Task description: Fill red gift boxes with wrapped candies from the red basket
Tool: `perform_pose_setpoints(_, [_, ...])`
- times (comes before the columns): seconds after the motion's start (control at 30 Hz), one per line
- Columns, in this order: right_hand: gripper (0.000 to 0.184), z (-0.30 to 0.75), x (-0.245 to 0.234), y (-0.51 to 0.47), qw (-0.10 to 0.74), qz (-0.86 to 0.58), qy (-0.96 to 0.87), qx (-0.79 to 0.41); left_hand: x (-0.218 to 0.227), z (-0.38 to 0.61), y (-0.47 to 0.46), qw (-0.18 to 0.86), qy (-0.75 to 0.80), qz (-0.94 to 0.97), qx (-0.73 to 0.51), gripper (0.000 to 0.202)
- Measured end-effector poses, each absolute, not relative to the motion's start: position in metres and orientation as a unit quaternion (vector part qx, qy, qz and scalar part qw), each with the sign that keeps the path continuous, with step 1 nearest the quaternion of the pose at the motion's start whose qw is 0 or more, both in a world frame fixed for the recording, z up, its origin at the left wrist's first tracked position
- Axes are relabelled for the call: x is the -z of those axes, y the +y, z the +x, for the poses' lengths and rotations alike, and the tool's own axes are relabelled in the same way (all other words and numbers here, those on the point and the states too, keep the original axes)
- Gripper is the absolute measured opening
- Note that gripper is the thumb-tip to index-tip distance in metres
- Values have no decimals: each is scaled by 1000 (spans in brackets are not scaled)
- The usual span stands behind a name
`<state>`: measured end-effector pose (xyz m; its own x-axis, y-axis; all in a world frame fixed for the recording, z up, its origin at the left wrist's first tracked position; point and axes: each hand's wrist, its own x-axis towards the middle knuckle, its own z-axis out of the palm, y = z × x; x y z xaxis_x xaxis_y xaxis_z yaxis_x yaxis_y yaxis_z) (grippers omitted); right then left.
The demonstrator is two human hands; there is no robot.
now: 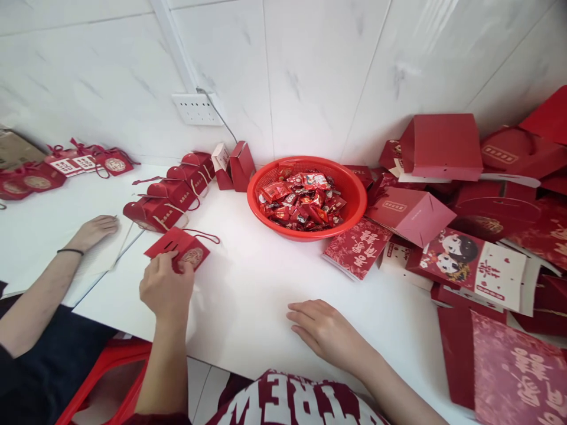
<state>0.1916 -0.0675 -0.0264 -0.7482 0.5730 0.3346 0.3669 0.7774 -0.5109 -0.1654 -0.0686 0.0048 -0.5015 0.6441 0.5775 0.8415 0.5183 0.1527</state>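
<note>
My left hand point(168, 286) grips a small red gift box point(179, 245) with a gold round emblem and a cord loop, just above or on the white table point(248, 295); I cannot tell which. Behind it stands a row of similar red boxes point(153, 209) with cords. My right hand point(325, 327) rests over the table with its fingers stretched out, holding nothing. Past both hands, a red plastic basket point(305, 235) holds many wrapped candies point(301, 200).
Flat and folded red boxes point(394, 212) pile up on the right. Two slim boxes point(233, 165) stand near the wall socket point(197, 110). At left lie a co-worker's hand point(93, 233) and several finished-looking boxes point(73, 162). A red stool point(110, 378) is below the table edge.
</note>
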Motion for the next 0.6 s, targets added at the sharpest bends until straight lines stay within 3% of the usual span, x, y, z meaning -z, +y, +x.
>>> perform_pose_setpoints(0.3, [24, 192, 27, -64, 222, -274, -912, -212, -13, -283, -74, 232, -844, -385, 293, 27])
perform_pose_setpoints(0.6, [23, 194, 31, -62, 217, -282, -904, -237, -11, -313, -43, 186, -838, -388, 335, 26])
